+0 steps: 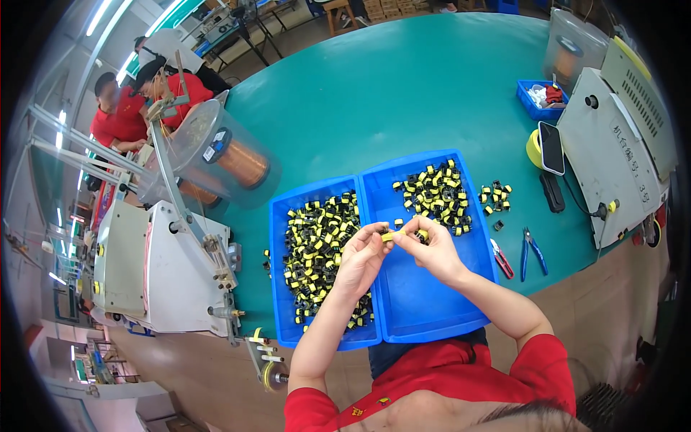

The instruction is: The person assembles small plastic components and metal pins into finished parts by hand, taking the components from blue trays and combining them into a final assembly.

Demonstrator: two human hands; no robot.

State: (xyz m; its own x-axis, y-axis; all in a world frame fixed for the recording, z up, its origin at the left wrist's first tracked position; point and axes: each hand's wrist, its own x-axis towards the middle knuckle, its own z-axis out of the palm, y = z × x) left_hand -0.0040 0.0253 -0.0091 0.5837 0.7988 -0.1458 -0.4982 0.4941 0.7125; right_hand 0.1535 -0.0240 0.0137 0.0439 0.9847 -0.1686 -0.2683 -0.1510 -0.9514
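Note:
Above the inner walls of two blue bins, my left hand [362,261] and my right hand [436,255] meet, fingertips pinched around one small yellow piece [389,236]. It looks like yellow tape on a small coil bobbin; the fingers cover part of it. Another black-and-yellow bobbin seems to sit by my right fingers, but I cannot tell whether it is held. The left bin [279,288] is heaped with black-and-yellow coil bobbins [317,245]. In the right bin [425,306], similar bobbins [439,189] gather toward the far end.
Loose bobbins [495,196], red-handled snips [502,259] and blue pliers [533,252] lie right of the bins. A phone [551,147] leans on a yellow roll near a grey machine [612,137]. Leftward stand a winding machine [180,273] and copper wire spools [243,162]. Two people in red work beyond.

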